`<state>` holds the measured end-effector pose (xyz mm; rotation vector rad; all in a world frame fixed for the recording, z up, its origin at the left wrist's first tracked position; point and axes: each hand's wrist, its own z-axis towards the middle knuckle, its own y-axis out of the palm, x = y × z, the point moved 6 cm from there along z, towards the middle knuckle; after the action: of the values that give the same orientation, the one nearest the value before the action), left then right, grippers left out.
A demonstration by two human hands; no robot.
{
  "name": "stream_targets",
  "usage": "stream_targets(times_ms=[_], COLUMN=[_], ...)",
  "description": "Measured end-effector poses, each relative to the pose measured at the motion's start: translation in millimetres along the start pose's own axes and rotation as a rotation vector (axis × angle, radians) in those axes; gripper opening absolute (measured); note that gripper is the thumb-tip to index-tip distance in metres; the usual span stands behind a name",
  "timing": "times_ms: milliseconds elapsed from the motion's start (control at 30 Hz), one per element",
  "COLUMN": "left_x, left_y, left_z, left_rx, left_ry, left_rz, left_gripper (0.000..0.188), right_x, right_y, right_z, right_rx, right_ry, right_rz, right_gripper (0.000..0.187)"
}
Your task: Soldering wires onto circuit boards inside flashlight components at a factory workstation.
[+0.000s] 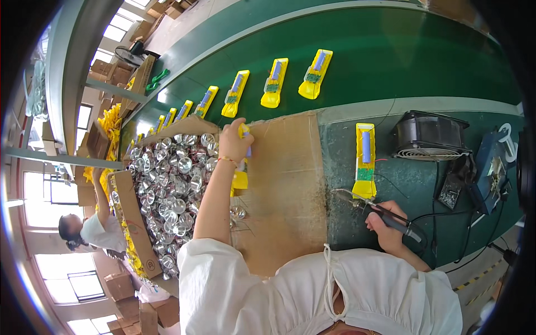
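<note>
My left hand (233,144) is closed around a yellow plastic housing (240,177) with a blue cell in it, held over the edge of a cardboard sheet (287,184). In my right hand (384,228) is a soldering iron (374,209); its tip points left, close to the lower end of another yellow housing (364,162) that lies on the green bench. A cardboard box (131,218) full of shiny silver reflector cups (176,184) stands just left of my left arm.
A green conveyor belt (391,44) carries a row of several yellow housings (275,82) away to the left. A black fan (429,137) and a blue fixture (494,167) with cables sit at the right. Another person (92,229) works at the far left among cardboard boxes.
</note>
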<state>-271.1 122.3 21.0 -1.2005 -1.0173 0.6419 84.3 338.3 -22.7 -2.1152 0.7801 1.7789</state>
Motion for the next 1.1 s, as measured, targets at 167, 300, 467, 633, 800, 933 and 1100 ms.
stream_targets(times_ms=[167,300,467,633,800,933,1100], left_x=[-27.7,-38.7,37.0,93.5,127.2,158.0,105.7], left_y=[15.4,-8.5,-61.4,16.4,61.7,70.2,44.9], left_z=[-23.4,-20.1,-0.7,70.7,99.1,83.1,-29.2], left_rx=[-0.28,0.109,0.489,-0.002,-0.183,-0.163,-0.111], left_ry=[-0.267,0.145,0.314,0.341,0.022,0.165,0.177], left_rz=[-1.132,-0.339,0.038,0.071,0.007,0.165,0.054], left_gripper=[0.044,0.042,0.039,0.048,0.041,0.027,0.026], right_x=[2.2,-0.2,1.4,6.8,-5.0,7.7,0.7], right_y=[1.9,6.4,7.9,1.9,7.1,-4.5,-3.7], right_z=[-2.8,-6.2,-3.2,-2.2,5.4,-3.5,-7.0], right_rx=[0.005,0.004,-0.022,-0.052,-0.133,-0.016,0.022], right_ry=[0.026,0.036,0.027,-0.197,-0.274,-0.167,-0.132], right_rz=[0.027,0.039,-0.012,-0.203,-0.22,-0.175,-0.102], right_gripper=[0.011,0.012,0.011,0.018,0.019,0.018,0.013])
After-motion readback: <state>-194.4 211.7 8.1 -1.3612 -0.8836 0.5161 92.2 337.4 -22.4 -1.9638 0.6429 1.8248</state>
